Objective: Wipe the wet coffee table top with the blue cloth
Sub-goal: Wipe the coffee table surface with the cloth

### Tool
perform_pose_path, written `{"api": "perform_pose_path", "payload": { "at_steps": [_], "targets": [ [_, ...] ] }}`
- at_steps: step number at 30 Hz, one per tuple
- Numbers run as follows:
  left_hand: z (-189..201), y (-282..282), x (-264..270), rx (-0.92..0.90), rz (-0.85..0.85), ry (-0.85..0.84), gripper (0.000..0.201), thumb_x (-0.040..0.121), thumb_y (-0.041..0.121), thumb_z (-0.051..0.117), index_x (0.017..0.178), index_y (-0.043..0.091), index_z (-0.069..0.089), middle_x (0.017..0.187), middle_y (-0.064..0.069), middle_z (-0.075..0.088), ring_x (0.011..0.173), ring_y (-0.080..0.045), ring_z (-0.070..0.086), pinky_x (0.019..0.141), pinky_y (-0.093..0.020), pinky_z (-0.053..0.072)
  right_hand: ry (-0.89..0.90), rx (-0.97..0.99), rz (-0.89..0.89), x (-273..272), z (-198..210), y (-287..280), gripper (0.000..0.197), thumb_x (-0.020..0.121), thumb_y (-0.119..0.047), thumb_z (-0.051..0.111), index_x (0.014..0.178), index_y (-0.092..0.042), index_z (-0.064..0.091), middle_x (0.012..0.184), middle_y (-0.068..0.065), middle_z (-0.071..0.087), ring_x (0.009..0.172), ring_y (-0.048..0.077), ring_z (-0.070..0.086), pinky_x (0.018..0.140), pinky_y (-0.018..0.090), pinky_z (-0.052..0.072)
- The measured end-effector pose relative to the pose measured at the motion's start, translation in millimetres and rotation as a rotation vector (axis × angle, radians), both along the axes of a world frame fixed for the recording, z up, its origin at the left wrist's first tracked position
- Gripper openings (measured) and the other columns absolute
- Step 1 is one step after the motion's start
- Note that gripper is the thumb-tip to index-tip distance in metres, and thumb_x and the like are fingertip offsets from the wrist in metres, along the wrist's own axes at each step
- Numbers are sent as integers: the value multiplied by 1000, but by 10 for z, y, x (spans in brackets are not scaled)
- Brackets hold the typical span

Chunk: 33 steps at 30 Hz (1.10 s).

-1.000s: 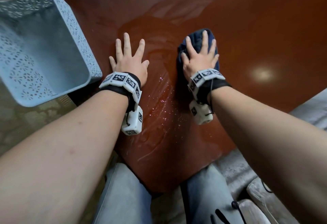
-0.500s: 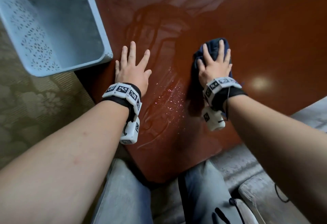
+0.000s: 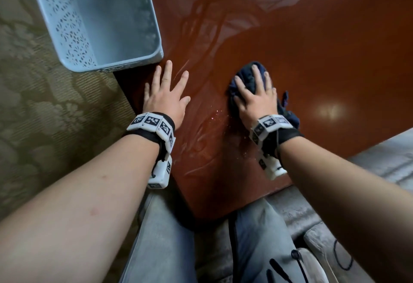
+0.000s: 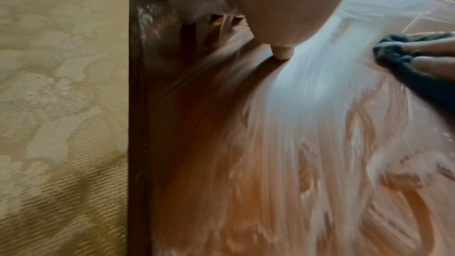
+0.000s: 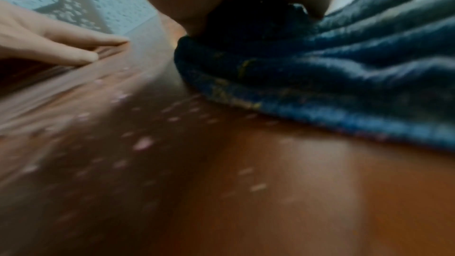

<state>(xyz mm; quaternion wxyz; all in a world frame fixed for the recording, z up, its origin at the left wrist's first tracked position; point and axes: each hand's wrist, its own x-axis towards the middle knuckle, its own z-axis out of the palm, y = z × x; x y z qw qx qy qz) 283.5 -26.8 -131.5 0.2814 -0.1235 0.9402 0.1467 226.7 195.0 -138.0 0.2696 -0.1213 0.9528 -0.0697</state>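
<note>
Head view shows the right hand [image 3: 254, 101] spread flat, pressing the bunched blue cloth [image 3: 248, 74] onto the coffee table top [image 3: 324, 54] at about 2 o'clock from the near corner. The left hand [image 3: 166, 99] lies flat with splayed fingers, holding nothing, at 10 o'clock. To wipe well, I would keep the palm pressure even and sweep toward the water streaks [image 3: 201, 148] and droplets between the hands. The pale blue basket [image 3: 156, 43] at 11 o'clock overhangs the table edge and, with the bracing hand, limits leftward strokes.
</note>
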Motion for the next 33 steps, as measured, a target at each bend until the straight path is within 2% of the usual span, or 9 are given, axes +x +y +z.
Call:
{"api": "perform_pose_path", "payload": {
  "at_steps": [4, 8, 11, 15, 18, 20, 25, 29, 33],
  "targets": [
    [22, -27, 84, -14, 38, -14, 62, 99, 47, 43, 153, 40, 13, 162, 2, -16, 148, -22, -12, 118, -53, 6, -5, 66, -148, -335, 7, 172, 50, 96, -46, 40, 144, -44, 25, 159, -1, -4, 144, 32, -6, 113, 54, 10],
    [-5, -12, 109, -17, 49, 10, 62, 98, 48, 44, 153, 41, 14, 162, 1, -14, 148, -23, -11, 118, -55, 6, -22, 46, -144, -693, -35, -317, 52, 96, -50, 36, 145, -45, 21, 158, -1, -9, 143, 35, -10, 111, 59, 7],
    [-30, -9, 123, -27, 49, 24, 63, 97, 47, 45, 152, 40, 16, 162, 0, -12, 149, -24, -10, 117, -56, 7, -20, -14, 17, -422, -40, -612, 52, 95, -47, 39, 145, -44, 22, 158, -1, -9, 143, 36, -12, 110, 60, 3],
    [-25, -5, 108, -43, 41, 7, 63, 98, 47, 44, 153, 39, 14, 162, -1, -14, 148, -25, -11, 117, -57, 7, -12, -67, 156, 145, -39, -211, 51, 93, -44, 45, 143, -42, 31, 159, 3, 4, 144, 38, -3, 110, 61, 8],
    [-15, 29, 88, -39, 50, -16, 62, 99, 47, 43, 153, 39, 12, 161, -1, -17, 148, -25, -13, 116, -57, 5, 2, -40, 54, 214, -33, 334, 53, 87, -45, 43, 139, -38, 41, 157, 7, 15, 142, 41, 8, 107, 62, 17],
    [-18, 46, 77, -35, 62, -16, 63, 98, 46, 43, 153, 40, 13, 161, -1, -17, 148, -26, -14, 116, -59, 5, 15, 15, -47, 47, -31, 507, 50, 91, -46, 41, 141, -40, 36, 158, 5, 9, 143, 38, 4, 109, 60, 17],
    [-40, 62, 76, -29, 59, -7, 64, 98, 46, 44, 153, 40, 12, 161, -2, -17, 148, -27, -14, 114, -61, 5, 5, 85, -234, -407, -45, 2, 51, 96, -47, 38, 145, -45, 21, 159, 0, -8, 144, 34, -8, 112, 57, 9],
    [-59, 62, 95, -39, 30, 7, 64, 98, 47, 43, 153, 39, 11, 161, -4, -17, 147, -30, -14, 113, -63, 5, 22, 12, -66, 30, -68, -353, 52, 96, -47, 40, 145, -44, 23, 159, 1, -6, 143, 35, -9, 111, 58, 5],
    [-44, 50, 109, -37, -4, -3, 63, 99, 46, 41, 153, 38, 9, 161, -5, -19, 147, -31, -15, 113, -64, 6, -14, -24, -41, 797, -32, 22, 50, 92, -48, 39, 141, -38, 38, 157, 8, 13, 142, 41, 7, 107, 62, 16]
  ]
}}
